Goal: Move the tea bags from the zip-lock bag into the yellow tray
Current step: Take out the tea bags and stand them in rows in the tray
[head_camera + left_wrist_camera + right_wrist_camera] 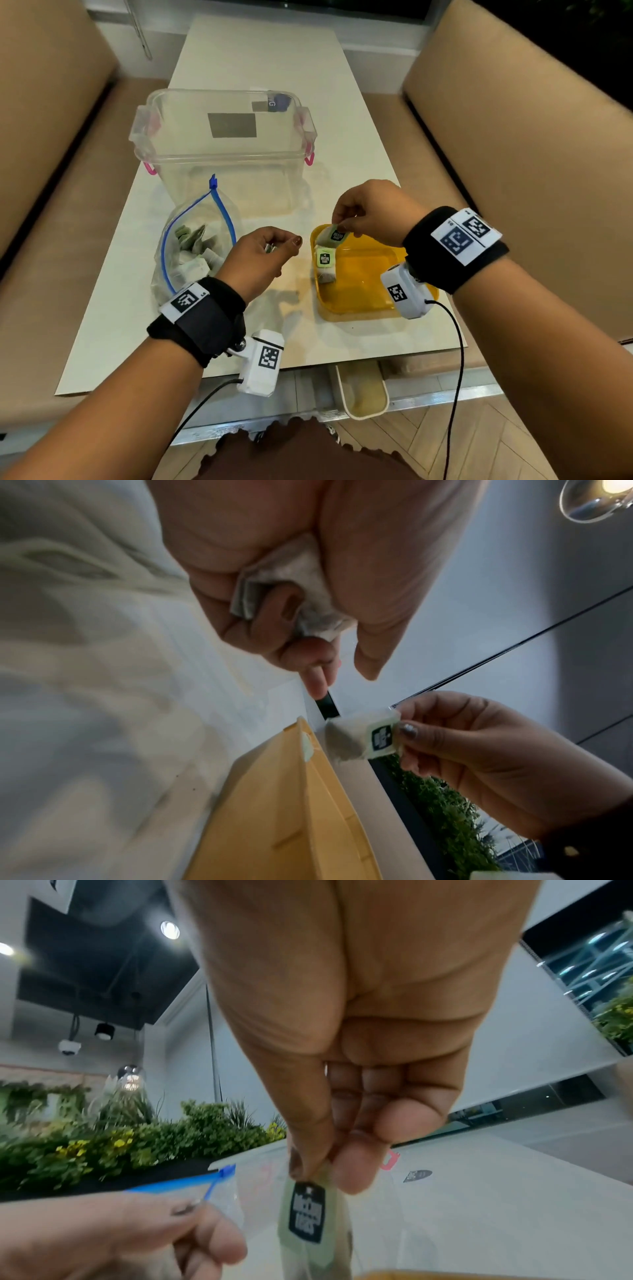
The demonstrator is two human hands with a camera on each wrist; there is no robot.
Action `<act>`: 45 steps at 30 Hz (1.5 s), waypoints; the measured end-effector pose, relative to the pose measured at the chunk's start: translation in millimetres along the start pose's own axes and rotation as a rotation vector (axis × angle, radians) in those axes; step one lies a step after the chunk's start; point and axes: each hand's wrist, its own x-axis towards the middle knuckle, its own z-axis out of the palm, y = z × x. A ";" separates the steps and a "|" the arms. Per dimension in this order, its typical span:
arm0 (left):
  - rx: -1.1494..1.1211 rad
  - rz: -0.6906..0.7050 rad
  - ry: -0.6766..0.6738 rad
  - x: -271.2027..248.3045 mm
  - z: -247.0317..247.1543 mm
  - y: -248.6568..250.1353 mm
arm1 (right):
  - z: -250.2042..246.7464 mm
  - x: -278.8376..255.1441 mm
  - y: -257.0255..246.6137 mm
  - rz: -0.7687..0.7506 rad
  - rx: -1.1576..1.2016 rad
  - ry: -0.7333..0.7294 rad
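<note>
A clear zip-lock bag (191,246) with a blue zipper stands open on the table, several tea bags inside. To its right sits the yellow tray (363,291), where one tea bag (325,265) lies at the left side. My right hand (366,214) pinches a tea bag (334,236) by its green tag above the tray's far left corner; the same tea bag (308,1221) hangs below my fingertips in the right wrist view. My left hand (263,250) hovers between bag and tray, its fingers curled round other tea bags (291,588).
A clear plastic storage box (222,144) with pink latches stands behind the bag and tray. Tan sofas flank the table on both sides. A cream bin (363,390) sits under the table's near edge. Cables trail from both wrist cameras.
</note>
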 end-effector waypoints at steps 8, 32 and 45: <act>-0.075 -0.074 -0.011 -5.8 -12.1 5.3 | 28.2 21.6 -1.8 0.041 -0.227 -0.397; -0.623 -0.363 -0.167 0.4 -16.8 11.5 | 12.6 13.9 -18.8 -0.044 -0.099 -0.052; -0.585 -0.305 -0.273 9.5 -2.1 20.5 | 31.4 -0.5 -46.1 -0.166 -0.015 0.062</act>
